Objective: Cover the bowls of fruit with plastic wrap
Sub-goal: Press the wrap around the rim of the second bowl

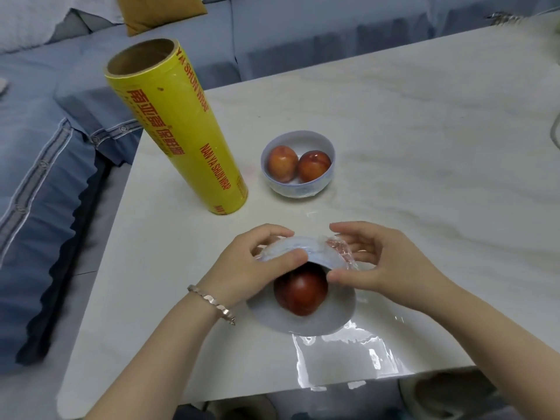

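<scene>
Head camera view: a person's left hand (260, 268), a bracelet (212, 301) on its wrist, curls thumb and fingers round the underside of the near bowl (303, 321). The right hand (378, 262) closes on the other side and pinches bunched plastic wrap (339, 250) against the bowl's base.

The near bowl is tipped up on its edge near the front of the bench (424, 131), its mouth turned toward the person. One dark red fruit (301, 291) sits inside. A loose, glossy tail of film lies flat on the bench between the bowl and the front edge.

Farther back, well apart from the hands, stands the far bowl (298, 189) holding two fruits (298, 165). A sheen low on its side suggests film, though it cannot be told for certain. Just left of it the yellow roll (178, 128) stands upright on its end. A blue sofa (45, 177) runs along the bench's left side.

The step in hand looks to be tucking the film under the near bowl's base. The next move would call for drawing the slack tight and smoothing it down so that it clings. The bowl should then go back upright gently, so the fruit does not roll against the film.
</scene>
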`<act>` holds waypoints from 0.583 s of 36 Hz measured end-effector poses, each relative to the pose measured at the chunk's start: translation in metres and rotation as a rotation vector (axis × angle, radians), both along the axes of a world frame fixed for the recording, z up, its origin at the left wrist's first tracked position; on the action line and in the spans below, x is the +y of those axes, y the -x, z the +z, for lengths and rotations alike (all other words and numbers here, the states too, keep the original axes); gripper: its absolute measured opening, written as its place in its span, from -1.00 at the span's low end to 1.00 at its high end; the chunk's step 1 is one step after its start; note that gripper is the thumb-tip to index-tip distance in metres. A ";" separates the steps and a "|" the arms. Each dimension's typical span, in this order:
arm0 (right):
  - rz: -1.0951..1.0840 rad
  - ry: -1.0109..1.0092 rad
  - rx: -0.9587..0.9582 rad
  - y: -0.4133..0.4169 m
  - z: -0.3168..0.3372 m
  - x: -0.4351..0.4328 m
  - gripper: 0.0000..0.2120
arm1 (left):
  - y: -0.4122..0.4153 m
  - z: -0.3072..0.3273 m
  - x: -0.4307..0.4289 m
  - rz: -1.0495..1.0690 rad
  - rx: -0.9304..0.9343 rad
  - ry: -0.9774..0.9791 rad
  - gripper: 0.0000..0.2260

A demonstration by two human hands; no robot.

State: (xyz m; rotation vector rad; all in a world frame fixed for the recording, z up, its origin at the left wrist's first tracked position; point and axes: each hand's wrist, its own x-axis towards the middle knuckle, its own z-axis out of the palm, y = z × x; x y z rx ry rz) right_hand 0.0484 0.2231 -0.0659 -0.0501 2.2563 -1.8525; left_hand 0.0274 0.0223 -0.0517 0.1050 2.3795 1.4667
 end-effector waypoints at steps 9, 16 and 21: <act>0.147 0.038 -0.190 0.015 0.013 0.000 -0.89 | -0.011 -0.014 0.008 0.089 0.145 0.001 -0.57; 0.018 0.200 -0.038 0.026 0.024 -0.006 -0.85 | -0.012 -0.018 0.007 0.174 0.190 -0.067 -0.62; -0.143 0.217 0.055 0.034 0.021 -0.022 -0.82 | -0.014 -0.022 0.006 0.195 0.253 -0.114 -0.66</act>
